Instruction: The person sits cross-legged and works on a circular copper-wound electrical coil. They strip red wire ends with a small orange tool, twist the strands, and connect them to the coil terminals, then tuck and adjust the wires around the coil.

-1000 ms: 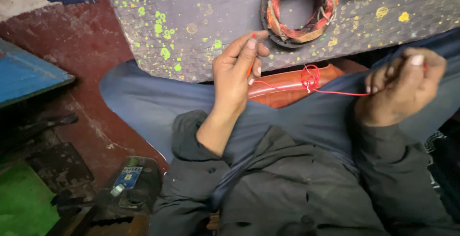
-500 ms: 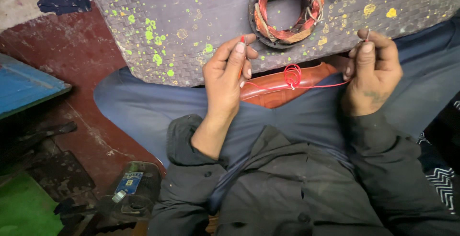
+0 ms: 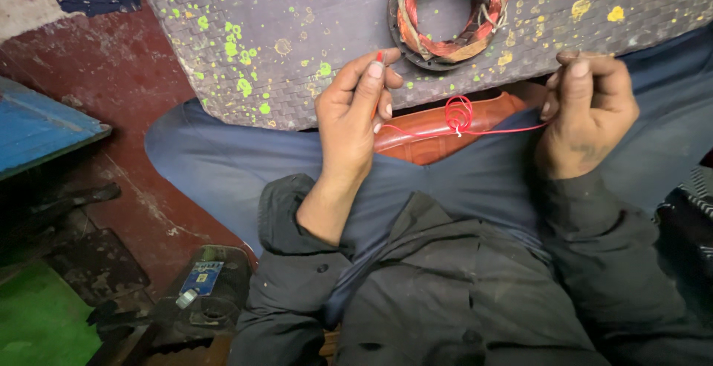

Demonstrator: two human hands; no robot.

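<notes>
A thin red wire stretches between my two hands above my lap, with a small coil of loops tied in its middle. My left hand pinches one end of the wire between thumb and forefinger, the red tip showing at the fingertips. My right hand has its fingers closed on the other end. Just beyond the hands, on a grey woven mat speckled with yellow-green paint, lies a round motor stator wound with copper and reddish coils.
A brown leather-like piece lies on my lap under the wire. A blue board is at the left over a dark red floor. A dark motor or tool with a blue label sits at lower left. More coil parts peek in at the top edge.
My right hand has moved in toward the left and closer to the mat, shortening the wire's span. My left hand has shifted slightly and stays pinched on its end.
</notes>
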